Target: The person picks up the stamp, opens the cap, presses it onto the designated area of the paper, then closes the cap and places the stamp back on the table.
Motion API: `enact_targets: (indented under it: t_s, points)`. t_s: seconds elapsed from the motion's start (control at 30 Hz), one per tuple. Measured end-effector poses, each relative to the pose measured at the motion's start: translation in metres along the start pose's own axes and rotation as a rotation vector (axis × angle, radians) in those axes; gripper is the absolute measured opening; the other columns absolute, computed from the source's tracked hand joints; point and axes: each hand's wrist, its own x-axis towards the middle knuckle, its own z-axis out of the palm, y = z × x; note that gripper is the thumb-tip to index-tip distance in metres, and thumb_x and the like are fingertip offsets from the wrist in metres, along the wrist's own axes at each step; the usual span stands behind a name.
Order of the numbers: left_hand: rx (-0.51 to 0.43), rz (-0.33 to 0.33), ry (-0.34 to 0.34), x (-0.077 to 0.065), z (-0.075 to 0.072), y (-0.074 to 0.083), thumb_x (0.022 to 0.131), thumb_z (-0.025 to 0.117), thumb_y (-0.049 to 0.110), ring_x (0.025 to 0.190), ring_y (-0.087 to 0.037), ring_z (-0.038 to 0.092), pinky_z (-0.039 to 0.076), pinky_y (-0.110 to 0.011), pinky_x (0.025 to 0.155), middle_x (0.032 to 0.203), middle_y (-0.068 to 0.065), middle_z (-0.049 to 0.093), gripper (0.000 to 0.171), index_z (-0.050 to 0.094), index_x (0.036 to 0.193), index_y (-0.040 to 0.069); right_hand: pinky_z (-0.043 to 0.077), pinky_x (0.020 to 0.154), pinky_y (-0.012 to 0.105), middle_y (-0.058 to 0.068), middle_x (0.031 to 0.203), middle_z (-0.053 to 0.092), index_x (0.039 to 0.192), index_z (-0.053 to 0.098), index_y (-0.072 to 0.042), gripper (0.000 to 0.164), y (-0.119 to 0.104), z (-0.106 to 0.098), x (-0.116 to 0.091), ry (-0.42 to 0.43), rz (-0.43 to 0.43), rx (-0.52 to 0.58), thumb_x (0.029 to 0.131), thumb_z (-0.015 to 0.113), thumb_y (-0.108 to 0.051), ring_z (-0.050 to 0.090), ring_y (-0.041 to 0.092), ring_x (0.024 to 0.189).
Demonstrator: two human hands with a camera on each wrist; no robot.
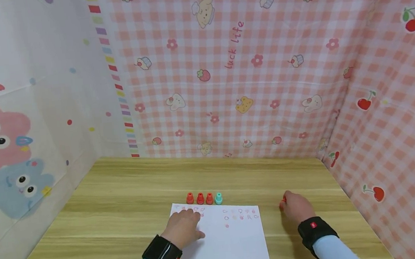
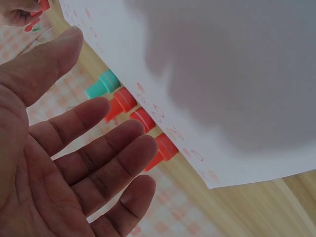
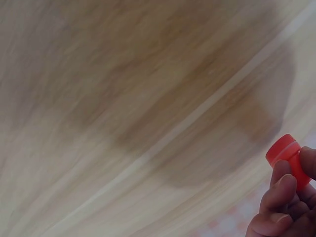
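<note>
My right hand (image 1: 299, 208) pinches a small red stamp (image 3: 283, 150) between thumb and fingers, right of the paper. In the right wrist view the stamp is tilted, its wide end turned toward the wooden table. My left hand (image 1: 182, 228) is over the left part of a white sheet of paper (image 1: 231, 248), fingers loosely extended and holding nothing. Small pinkish prints run along the sheet's top, in a left and a right group; the left hand hides part of the left group. Three red stamps (image 1: 200, 198) and one teal stamp (image 1: 218, 198) stand in a row just beyond the paper's far edge.
The paper lies on a wood-grain table (image 1: 131, 195). A pink checked cloth (image 1: 225, 82) hangs behind the table and along its right side. On the left hangs a white cloth (image 1: 57, 131) with cartoon figures.
</note>
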Motion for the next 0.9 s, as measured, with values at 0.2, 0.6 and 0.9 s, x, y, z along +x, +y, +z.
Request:
enact_targets:
  t_s: [0.2,0.6,0.9]
  points:
    - [-0.006,0.008,-0.001,-0.001,0.001,0.001,0.064,0.077,0.044,0.068,-0.02,0.055,0.043,-0.037,0.058,0.072,-0.001,0.055,0.043,0.065,0.09,0.012,0.039,0.051,0.037,0.001,0.06,0.049,0.073,0.051,-0.006,0.015,0.003,0.001,-0.002,0.012,-0.009,-0.059,0.08,0.063,-0.013,0.047,0.018,0.053]
    - [-0.002,0.019,0.008,-0.001,0.002,0.0,0.064,0.077,0.044,0.067,-0.019,0.054,0.042,-0.036,0.056,0.071,0.0,0.055,0.042,0.064,0.088,0.013,0.041,0.054,0.038,0.004,0.062,0.051,0.075,0.052,-0.004,0.013,0.003,0.002,-0.001,-0.036,0.007,-0.065,0.081,0.062,-0.011,0.049,0.019,0.056]
    - [-0.012,0.011,-0.003,-0.001,0.002,-0.001,0.065,0.077,0.044,0.07,-0.02,0.055,0.042,-0.037,0.058,0.073,-0.001,0.055,0.041,0.064,0.088,0.013,0.039,0.051,0.037,0.004,0.061,0.049,0.078,0.052,-0.003,0.013,0.006,0.01,0.003,-0.016,0.014,-0.075,0.082,0.06,-0.013,0.047,0.019,0.054]
